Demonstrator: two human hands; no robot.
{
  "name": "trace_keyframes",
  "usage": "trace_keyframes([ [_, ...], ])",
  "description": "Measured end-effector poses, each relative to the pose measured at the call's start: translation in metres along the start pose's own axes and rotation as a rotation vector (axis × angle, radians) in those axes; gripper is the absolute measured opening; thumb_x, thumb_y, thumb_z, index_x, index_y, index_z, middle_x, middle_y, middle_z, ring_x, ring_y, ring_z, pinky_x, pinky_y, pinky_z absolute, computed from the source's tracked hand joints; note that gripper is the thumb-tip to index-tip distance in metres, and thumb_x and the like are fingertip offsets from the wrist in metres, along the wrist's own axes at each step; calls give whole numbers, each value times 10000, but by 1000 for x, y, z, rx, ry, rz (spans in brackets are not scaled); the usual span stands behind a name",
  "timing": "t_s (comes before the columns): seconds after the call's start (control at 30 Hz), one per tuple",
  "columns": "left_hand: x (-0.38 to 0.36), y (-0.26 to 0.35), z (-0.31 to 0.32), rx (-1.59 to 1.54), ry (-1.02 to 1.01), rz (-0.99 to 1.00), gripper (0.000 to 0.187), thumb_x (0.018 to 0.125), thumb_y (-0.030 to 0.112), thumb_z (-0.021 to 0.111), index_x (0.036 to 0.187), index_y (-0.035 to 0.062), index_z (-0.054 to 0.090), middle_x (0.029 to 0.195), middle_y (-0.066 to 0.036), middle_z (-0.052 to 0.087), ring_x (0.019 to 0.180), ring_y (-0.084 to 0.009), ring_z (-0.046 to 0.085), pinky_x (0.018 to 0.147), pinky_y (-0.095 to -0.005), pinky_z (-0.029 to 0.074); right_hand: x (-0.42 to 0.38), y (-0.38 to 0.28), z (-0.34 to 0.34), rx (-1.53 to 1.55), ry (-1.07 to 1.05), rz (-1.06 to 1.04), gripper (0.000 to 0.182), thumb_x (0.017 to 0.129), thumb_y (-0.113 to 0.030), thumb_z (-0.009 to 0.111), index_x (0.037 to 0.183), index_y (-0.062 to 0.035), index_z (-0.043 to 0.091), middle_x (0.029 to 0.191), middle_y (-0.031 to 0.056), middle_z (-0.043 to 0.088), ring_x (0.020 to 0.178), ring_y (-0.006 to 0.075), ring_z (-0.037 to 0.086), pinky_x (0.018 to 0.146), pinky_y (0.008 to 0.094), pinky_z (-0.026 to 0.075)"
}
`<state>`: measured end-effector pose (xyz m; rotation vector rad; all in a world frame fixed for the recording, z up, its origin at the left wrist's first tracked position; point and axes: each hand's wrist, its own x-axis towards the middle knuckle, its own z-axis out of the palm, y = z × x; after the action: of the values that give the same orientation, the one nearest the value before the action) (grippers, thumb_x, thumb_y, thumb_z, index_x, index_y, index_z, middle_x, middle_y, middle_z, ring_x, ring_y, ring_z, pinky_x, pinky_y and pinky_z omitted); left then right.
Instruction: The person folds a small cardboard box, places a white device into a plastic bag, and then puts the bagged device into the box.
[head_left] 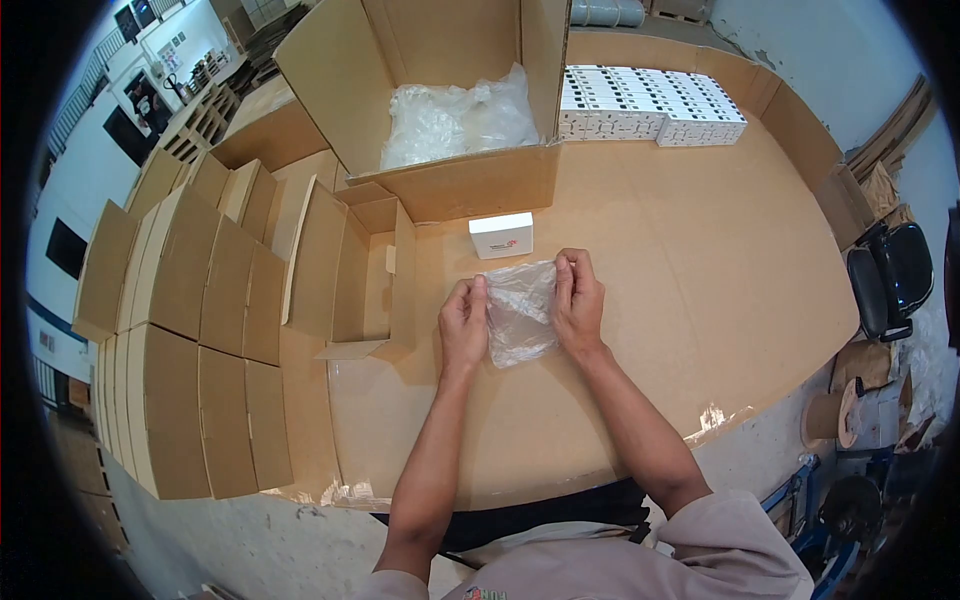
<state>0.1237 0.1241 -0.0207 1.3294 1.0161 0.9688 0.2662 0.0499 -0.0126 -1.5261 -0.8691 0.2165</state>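
Between my two hands a clear plastic bag [522,318] hangs over the cardboard-covered table. My left hand [464,325] pinches its upper left edge, and my right hand [579,303] grips the upper right corner. Just beyond the bag stands a small white box [501,237] with a red mark on its front. To the left of my left hand an open brown carton [375,280] lies with its flaps spread, and I see no contents inside it. Whether anything is inside the bag I cannot make out.
A large open carton [455,185] full of clear plastic bags [455,120] stands at the back. Many white boxes [650,105] are stacked at the back right. Closed brown cartons [180,400] are piled along the left. A black chair [890,275] is beyond the table's right edge.
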Motion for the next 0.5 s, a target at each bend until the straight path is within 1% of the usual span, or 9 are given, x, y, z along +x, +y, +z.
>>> trace_keyframes([
  [0.03,0,-1,-2,139,-56,80,336,1108,305,497,932,35,593,752,20,542,683,-67,464,586,-273,398,0,0,0,17,-2,-4,169,1082,-167,519,1030,-16,572,658,104,527,547,166,479,526,347,410],
  [0.13,-4,7,3,40,31,45,342,1108,277,493,889,26,566,749,21,486,695,-78,433,603,-272,388,-2,-8,2,50,-18,74,193,1076,-193,537,1008,-17,576,642,106,543,540,182,497,534,369,426],
  [0.23,1,3,1,77,130,174,335,1108,276,488,914,18,575,745,21,471,705,-80,433,613,-270,389,-1,-5,0,-78,-132,67,253,1068,-219,553,944,0,581,621,143,551,531,229,511,547,397,437],
  [0.33,7,0,-3,131,213,246,314,1107,271,497,952,14,591,770,14,515,722,-80,461,632,-265,407,-2,2,1,-196,-193,23,322,1064,-246,562,877,16,581,617,187,555,528,279,515,556,410,440],
  [0.43,9,-1,-7,72,178,230,280,1101,253,516,1004,7,608,810,5,559,753,-75,492,650,-259,425,0,-4,1,-119,-157,38,362,1057,-261,581,837,26,575,629,216,558,515,313,482,557,424,439],
  [0.5,12,-6,-6,50,189,284,262,1097,242,530,1025,4,615,837,2,581,769,-71,508,664,-254,436,2,-3,-2,-154,-199,76,366,1054,-267,589,837,28,581,617,200,549,509,281,476,546,412,430],
])
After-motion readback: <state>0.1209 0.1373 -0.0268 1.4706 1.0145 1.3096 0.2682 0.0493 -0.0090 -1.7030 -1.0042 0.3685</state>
